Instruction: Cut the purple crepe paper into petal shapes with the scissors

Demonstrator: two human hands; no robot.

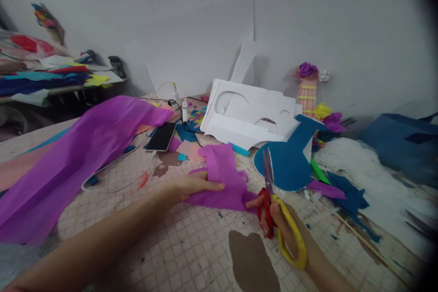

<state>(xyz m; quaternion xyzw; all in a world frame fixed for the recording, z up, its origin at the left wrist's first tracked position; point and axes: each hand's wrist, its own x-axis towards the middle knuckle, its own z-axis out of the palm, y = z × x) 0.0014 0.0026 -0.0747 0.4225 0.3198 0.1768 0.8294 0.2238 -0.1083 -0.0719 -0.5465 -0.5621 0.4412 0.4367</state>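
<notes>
My left hand (pixel 196 186) is closed on a piece of purple crepe paper (pixel 222 169), thumb on top and the other fingers hidden beneath it. In my right hand (pixel 273 214) are scissors (pixel 269 182) with one red and one yellow handle. Their blades point away from me, nearly together, over the edge of a blue vase-shaped cutout (pixel 290 164). A fingertip of my right hand touches the right edge of the purple paper. Behind the paper lie small peach and blue scraps (pixel 191 149).
A phone (pixel 160 137) with a white cable lies left of the paper. Long purple paper (pixel 85 141) drapes across the left side. White card with cut holes (pixel 249 114) leans at the back. White fluffy material (pixel 359 169) and a thin stick (pixel 372 248) are at right.
</notes>
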